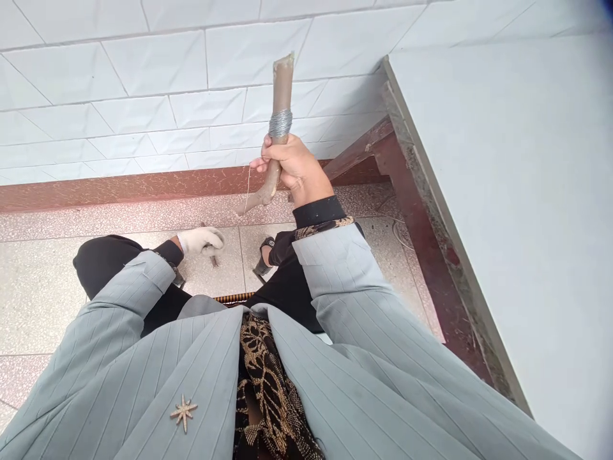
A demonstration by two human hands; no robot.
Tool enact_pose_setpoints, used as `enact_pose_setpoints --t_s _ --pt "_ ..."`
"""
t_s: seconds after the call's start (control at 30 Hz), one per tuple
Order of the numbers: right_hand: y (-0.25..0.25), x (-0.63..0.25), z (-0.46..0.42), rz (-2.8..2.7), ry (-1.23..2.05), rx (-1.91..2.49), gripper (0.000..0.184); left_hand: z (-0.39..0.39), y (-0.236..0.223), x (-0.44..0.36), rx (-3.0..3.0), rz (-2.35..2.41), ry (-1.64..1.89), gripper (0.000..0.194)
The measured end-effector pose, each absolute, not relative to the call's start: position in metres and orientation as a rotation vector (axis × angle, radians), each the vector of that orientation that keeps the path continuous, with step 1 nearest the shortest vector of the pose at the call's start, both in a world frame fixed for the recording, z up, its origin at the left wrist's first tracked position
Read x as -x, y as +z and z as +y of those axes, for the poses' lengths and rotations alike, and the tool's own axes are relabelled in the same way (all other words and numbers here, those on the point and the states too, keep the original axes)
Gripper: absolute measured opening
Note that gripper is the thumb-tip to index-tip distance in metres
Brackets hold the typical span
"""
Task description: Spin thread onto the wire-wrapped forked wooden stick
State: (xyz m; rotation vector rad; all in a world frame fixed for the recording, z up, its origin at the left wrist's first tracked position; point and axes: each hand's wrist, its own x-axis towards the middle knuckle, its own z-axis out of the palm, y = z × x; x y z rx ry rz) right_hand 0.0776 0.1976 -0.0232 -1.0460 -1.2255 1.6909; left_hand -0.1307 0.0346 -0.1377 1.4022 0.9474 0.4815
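Observation:
My bare right hand (299,167) is wrapped around a wooden stick (282,86), held up in front of the wall. Grey wire (280,122) is wound in a tight coil around the stick just above my fingers. The stick's lower end bends to the left below my grip. A thin pale strand (248,191) hangs beside my right fingertips. Lower and to the left, my left hand (202,241), in a white glove, is closed over a slim brown thing whose ends (214,261) poke out above and below it; its kind is unclear.
A white-topped table (517,191) with a dark red frame stands close on the right. White wall tiles (153,61) rise ahead above a reddish skirting. A loose cable (400,233) lies on the speckled floor (43,281) near the table leg.

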Motion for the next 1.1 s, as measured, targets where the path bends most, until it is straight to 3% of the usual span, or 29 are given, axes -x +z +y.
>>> enact_pose_setpoints --t_s 0.13,0.4,0.5,0.63,0.7,0.8,0.87,0.97,1.1 --pt "-0.020 -0.105 0.210 -1.171 1.511 1.115 0.034 0.035 -0.137 0.160 -1.190 0.965 0.638 0.036" --pt "-0.017 -0.129 0.213 -1.115 1.254 1.028 0.034 0.028 -0.121 0.182 -1.218 1.010 0.935 0.046" --pt "-0.010 -0.132 0.207 -1.123 1.250 1.116 0.031 0.030 -0.113 0.186 -1.352 1.191 0.737 0.034" --pt "-0.007 -0.120 0.188 -1.489 1.505 1.089 0.029 0.038 -0.111 0.196 -1.650 1.577 0.196 0.019" --pt "-0.011 -0.108 0.178 -1.639 1.607 1.057 0.027 0.042 -0.109 0.200 -1.759 1.646 -0.071 0.022" --pt "-0.016 -0.086 0.168 -1.759 1.702 1.003 0.025 0.049 -0.095 0.201 -1.848 1.761 -0.286 0.048" --pt "-0.019 -0.071 0.163 -1.831 1.733 0.929 0.022 0.054 -0.081 0.193 -1.882 1.743 -0.098 0.069" --pt "-0.020 -0.053 0.156 -1.961 1.714 0.851 0.019 0.061 -0.064 0.171 -1.763 1.275 0.520 0.089" --pt "-0.021 -0.044 0.157 -2.002 1.651 0.902 0.019 0.065 -0.060 0.147 -1.378 1.028 0.942 0.075"
